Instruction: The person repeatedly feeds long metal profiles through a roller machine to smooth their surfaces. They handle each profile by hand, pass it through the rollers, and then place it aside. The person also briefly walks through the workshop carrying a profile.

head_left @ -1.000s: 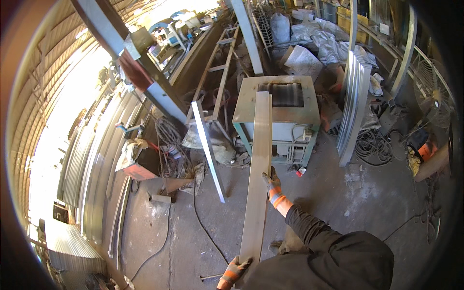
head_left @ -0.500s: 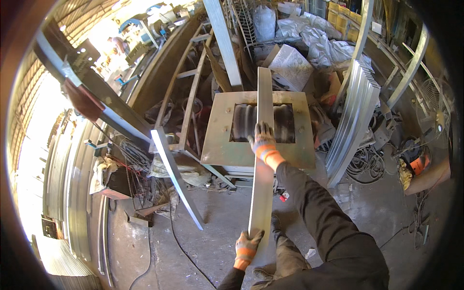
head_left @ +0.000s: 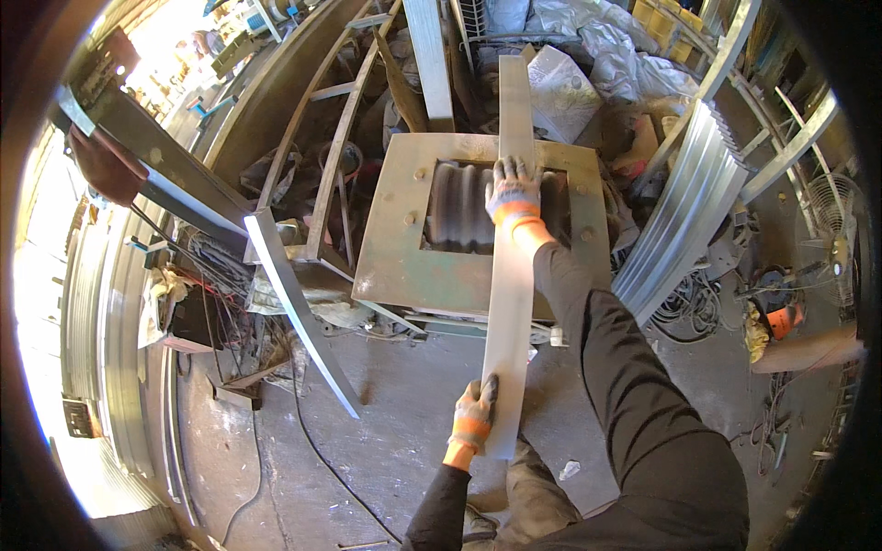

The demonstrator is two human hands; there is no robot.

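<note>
A long, flat, silvery metal bar (head_left: 510, 321) lies lengthwise across a steel-topped machine (head_left: 413, 266), its near end reaching out toward me. Beneath it, a square opening in the machine's top shows dark, ribbed rollers or wheels (head_left: 457, 207), blurred as if turning. My left hand (head_left: 474, 415), in a grey and orange glove, is closed around the bar's left edge by the near end. With fingers stretched forward, my gloved right hand (head_left: 514, 193) rests flat on the bar, right over the opening. The bar hides the middle of the rollers.
One pale metal bar (head_left: 303, 317) leans on a frame at the left. A stack of silvery profiles (head_left: 689, 211) leans right of the machine. A fan (head_left: 831, 216) and coiled cables (head_left: 689, 308) are farther right. Another cable (head_left: 317, 450) crosses the floor at left.
The bar has slid forward, away from me, over the machine, with my left hand moving along with it. My right hand stays on top near the opening. The view has shifted slightly.
</note>
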